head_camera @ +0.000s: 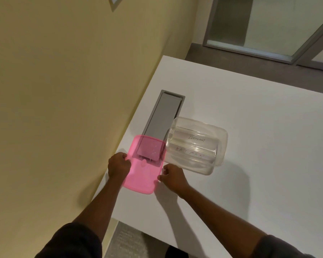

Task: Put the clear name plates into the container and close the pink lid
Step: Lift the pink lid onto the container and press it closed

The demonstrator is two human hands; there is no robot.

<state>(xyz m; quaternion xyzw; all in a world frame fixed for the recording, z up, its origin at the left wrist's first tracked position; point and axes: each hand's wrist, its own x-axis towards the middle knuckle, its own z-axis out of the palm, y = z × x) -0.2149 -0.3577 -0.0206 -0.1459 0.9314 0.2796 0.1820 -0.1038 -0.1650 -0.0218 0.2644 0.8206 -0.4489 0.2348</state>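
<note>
A translucent pink lid (144, 174) lies flat on the white table (259, 127), partly over a grey cable hatch. My left hand (118, 165) grips its left edge. My right hand (172, 176) pinches its right edge near the front corner. Just right of the lid stands an uncovered clear container (223, 144). Inside it lie two clear name plates: one reads "ELEPHANT" (196, 139), the other "BATMAN" (189, 152).
A grey cable hatch (164, 114) is set into the table beside the yellow wall (63, 90). The table's left edge runs close to the wall. A glass door with a metal frame (268, 34) stands beyond the far end.
</note>
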